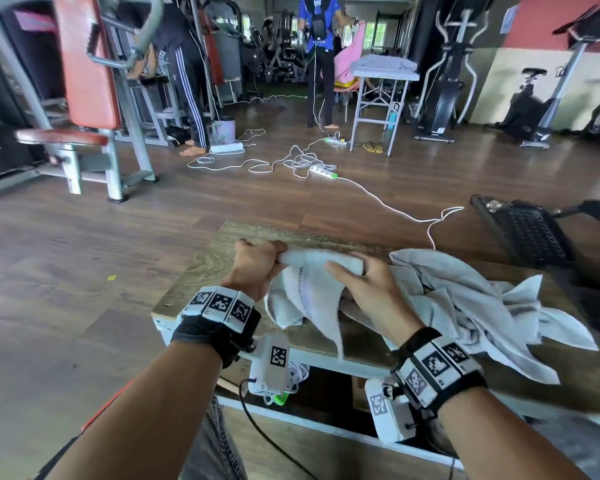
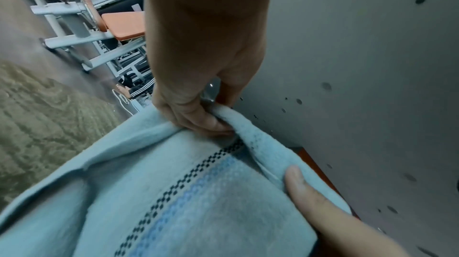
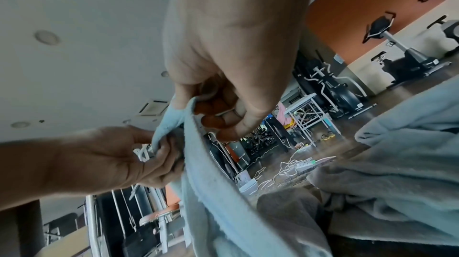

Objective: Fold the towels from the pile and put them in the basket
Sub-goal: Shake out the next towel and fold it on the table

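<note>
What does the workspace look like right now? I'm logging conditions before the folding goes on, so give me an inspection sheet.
Surface: wooden table, bare at its left end.
Job's things: towel held up over the table; towel pile crumpled to its right; black basket on the floor beyond.
Clutter: nothing seen on the table.
Grippers: left hand and right hand both pinch the towel's top edge.
Cables: white cords and power strip across the floor.
Surroundings: gym machines; two people standing.

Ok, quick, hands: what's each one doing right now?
Left hand: closed, gripping the towel at its top edge.
Right hand: closed, holding the same towel edge.
</note>
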